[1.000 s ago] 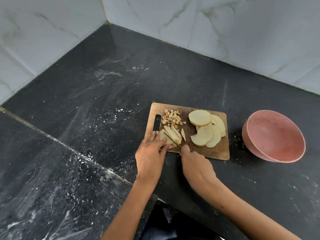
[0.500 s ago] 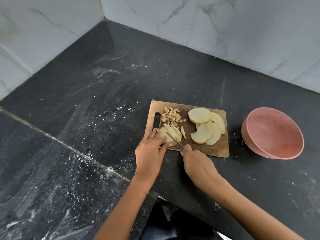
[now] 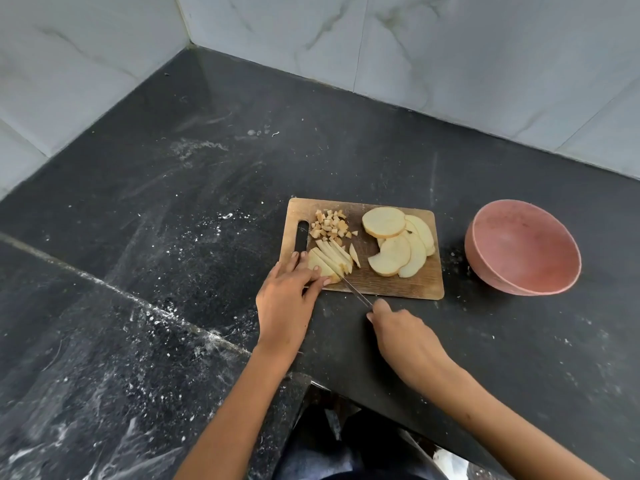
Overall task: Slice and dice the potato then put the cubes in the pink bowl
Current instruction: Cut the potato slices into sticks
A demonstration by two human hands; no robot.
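Two hands work at the near left corner of the wooden cutting board (image 3: 398,282), which lies on the dark stone surface (image 3: 207,202). The right hand (image 3: 405,336) has its grip clamped round the handle of a knife (image 3: 356,292); the handle itself is hidden inside the fingers. From this grip the thin blade runs away and to the left, and its tip meets the potato slice (image 3: 320,266) that is being cut. The left hand (image 3: 285,292) presses on this slice with straight fingers, just to the left of the blade, so the fingertips are very near to the edge.

Already cut potato strips (image 3: 336,252) lie just beyond the blade, with their long axis almost parallel to it. I judge that the next cut goes a little more to the left, toward the holding fingers, and this is the risk.

Farther from the grip, a small heap of potato cubes (image 3: 330,226) lies close to the slot of the board. To the right of the blade, whole potato slices (image 3: 398,249) overlap in a pile and wait for cutting. The pink bowl (image 3: 523,249) stands on the surface well to the right of the board, tilted and with nothing visible inside. Nothing stands between the board and the bowl.
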